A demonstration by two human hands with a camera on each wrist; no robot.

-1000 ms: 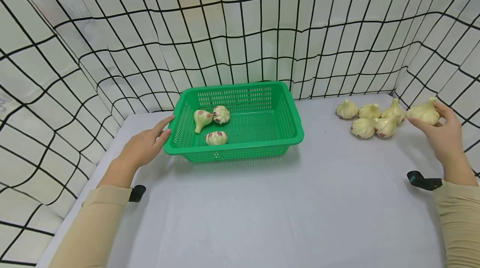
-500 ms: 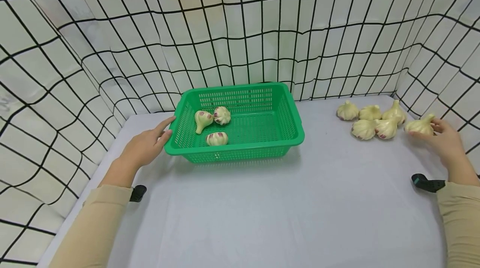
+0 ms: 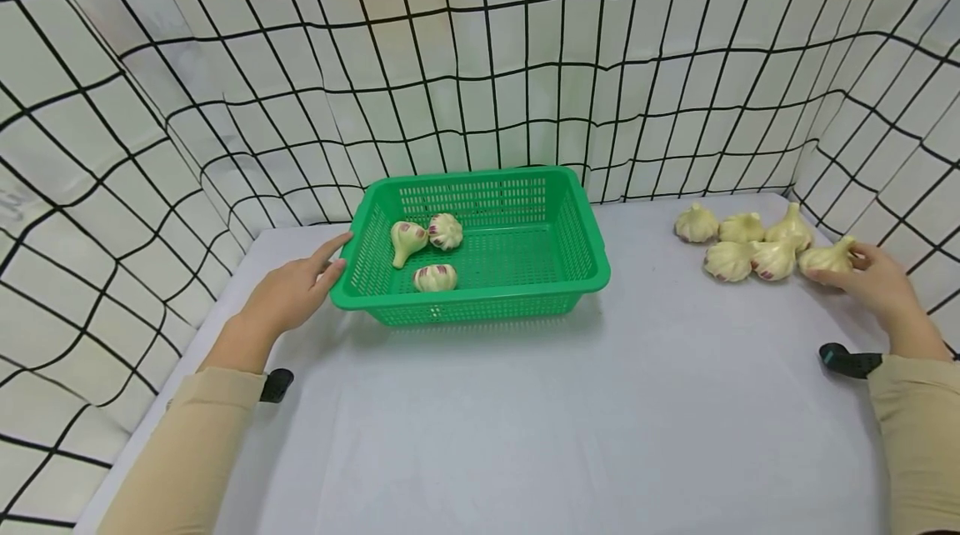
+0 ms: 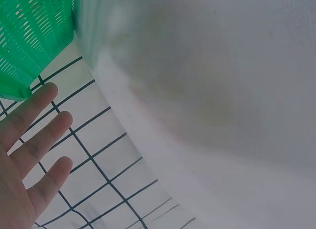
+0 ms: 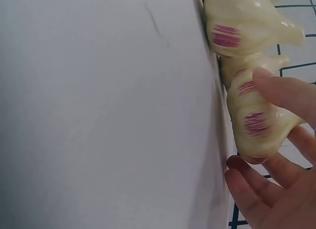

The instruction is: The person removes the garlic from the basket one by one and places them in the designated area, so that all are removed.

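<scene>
My right hand [image 3: 883, 285] pinches a garlic bulb [image 3: 823, 260] between thumb and fingers at the right end of a cluster on the table. In the right wrist view the thumb lies along this purple-streaked bulb [image 5: 256, 121], with the fingers around its other side. Several more bulbs, among them a nearby garlic bulb [image 3: 772, 260], stand beside it. My left hand [image 3: 285, 293] touches the left end of a green plastic basket [image 3: 480, 295] with extended fingers. Inside the basket's left half lie three garlic bulbs, one of them a front bulb [image 3: 435, 277].
A white cloth covers the table [image 3: 525, 418]. Black netting [image 3: 525, 68] over white sheeting rises along the back and both sides, close behind the basket and the garlic cluster.
My right hand has lowered the garlic bulb and moved it left, up against the cluster. The left hand and the basket stay where they were.
</scene>
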